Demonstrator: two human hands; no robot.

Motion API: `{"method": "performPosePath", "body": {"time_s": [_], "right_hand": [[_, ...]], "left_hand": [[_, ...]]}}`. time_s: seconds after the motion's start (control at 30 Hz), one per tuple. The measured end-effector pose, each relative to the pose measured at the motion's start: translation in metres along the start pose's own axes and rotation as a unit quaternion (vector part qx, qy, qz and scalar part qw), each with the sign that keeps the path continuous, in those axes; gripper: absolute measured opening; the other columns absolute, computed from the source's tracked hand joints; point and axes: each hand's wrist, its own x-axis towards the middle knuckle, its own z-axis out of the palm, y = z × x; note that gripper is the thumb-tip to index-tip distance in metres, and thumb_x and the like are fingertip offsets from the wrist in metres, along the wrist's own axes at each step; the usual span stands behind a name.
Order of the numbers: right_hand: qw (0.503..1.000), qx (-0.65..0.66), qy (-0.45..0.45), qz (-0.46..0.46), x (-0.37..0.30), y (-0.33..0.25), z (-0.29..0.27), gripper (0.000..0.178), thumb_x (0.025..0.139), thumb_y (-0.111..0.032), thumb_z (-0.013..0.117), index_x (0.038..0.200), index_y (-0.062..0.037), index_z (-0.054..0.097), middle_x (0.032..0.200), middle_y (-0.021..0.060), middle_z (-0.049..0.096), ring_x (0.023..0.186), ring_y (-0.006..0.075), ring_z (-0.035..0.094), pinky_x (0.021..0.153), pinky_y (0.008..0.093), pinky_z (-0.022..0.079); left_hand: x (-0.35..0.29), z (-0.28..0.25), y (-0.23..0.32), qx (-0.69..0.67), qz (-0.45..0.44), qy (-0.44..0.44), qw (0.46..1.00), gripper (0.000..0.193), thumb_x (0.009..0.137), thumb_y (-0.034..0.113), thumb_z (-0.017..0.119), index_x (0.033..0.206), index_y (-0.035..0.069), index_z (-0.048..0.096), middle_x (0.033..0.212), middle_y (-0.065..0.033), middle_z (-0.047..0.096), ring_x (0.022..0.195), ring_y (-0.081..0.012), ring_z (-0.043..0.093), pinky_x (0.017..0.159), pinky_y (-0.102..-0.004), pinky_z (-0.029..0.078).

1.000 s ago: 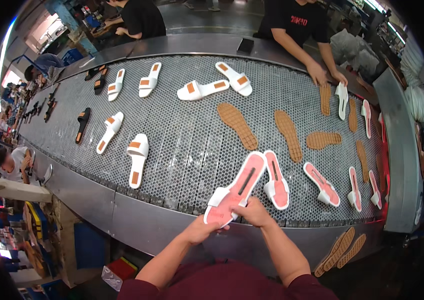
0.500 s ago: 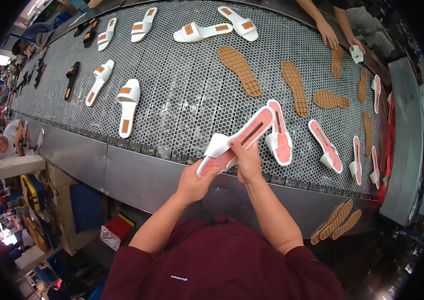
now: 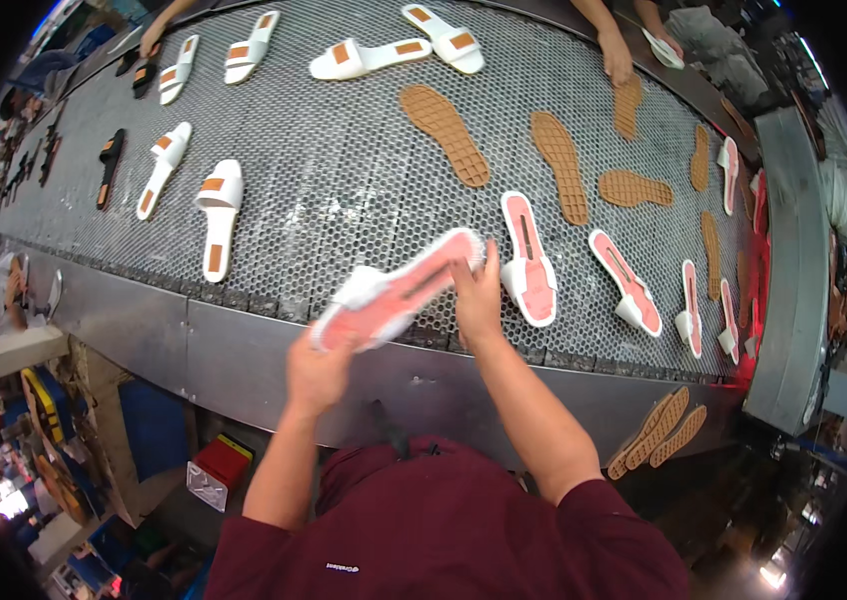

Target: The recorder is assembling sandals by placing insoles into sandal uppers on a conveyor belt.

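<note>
Shifted leftward since the earlier frame, the pink-lined sandal (image 3: 374,313) slants between both hands' fingers. Left hand (image 3: 318,376) grips its near end; right hand (image 3: 479,300) touches its far end, grip unclear

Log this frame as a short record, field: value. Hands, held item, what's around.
left hand: grips near end of pink-faced white slide sandal
right hand: at its far end; blur hides whether it grips
surface: honeycomb-patterned belt
belt, right: other pink-faced slides
belt, beyond: tan grid-patterned outsoles
belt, left: white slides with brown patches, black slides
far edge: co-worker's hand at an outsole
</note>
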Motion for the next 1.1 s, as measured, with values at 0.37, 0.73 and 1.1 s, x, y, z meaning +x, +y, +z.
{"method": "performPosePath", "body": {"time_s": [0.37, 0.73, 1.1], "right_hand": [[0.680, -0.726, -0.015, -0.102, 0.176, -0.016, 0.012, 0.085, 0.079, -0.047, 0.077, 0.146, -0.0068, 0.042, 0.149, 0.0288, 0.034, 0.139, 0.0407, 0.032, 0.112, 0.0476, 0.033], [0.941, 0.043, -0.264, 0.206, 0.050, -0.050, -0.056, 0.066, 0.087, -0.006, 0.058, 0.148, -0.0021, 0.032, 0.114, 0.0142, 0.065, 0.103, 0.0242, 0.067, 0.089, 0.0378, 0.055], [0.978, -0.098, -0.126, 0.135, -0.111, 0.020, -0.155, 0.029, 0.099, -0.015, 0.058, 0.122, 0.0026, 0.061, 0.111, 0.0066, 0.068, 0.097, 0.0113, 0.064, 0.084, 0.0286, 0.052]], "left_hand": [[0.033, -0.102, 0.006, -0.051, 0.132, 0.023, 0.990, 0.039, 0.090, 0.019, 0.070, 0.115, -0.010, 0.061, 0.136, -0.0249, 0.054, 0.121, -0.0253, 0.055, 0.102, -0.0369, 0.044], [0.031, -0.015, -0.031, -0.108, -0.010, -0.113, 0.988, 0.027, 0.093, 0.012, 0.062, 0.114, -0.004, 0.062, 0.107, -0.0099, 0.068, 0.098, -0.0183, 0.065, 0.090, -0.0324, 0.049], [0.030, 0.077, -0.081, -0.106, -0.118, -0.253, 0.954, 0.053, 0.092, 0.036, 0.069, 0.127, -0.001, 0.053, 0.117, -0.0119, 0.063, 0.106, -0.0181, 0.061, 0.094, -0.0343, 0.049]]}}
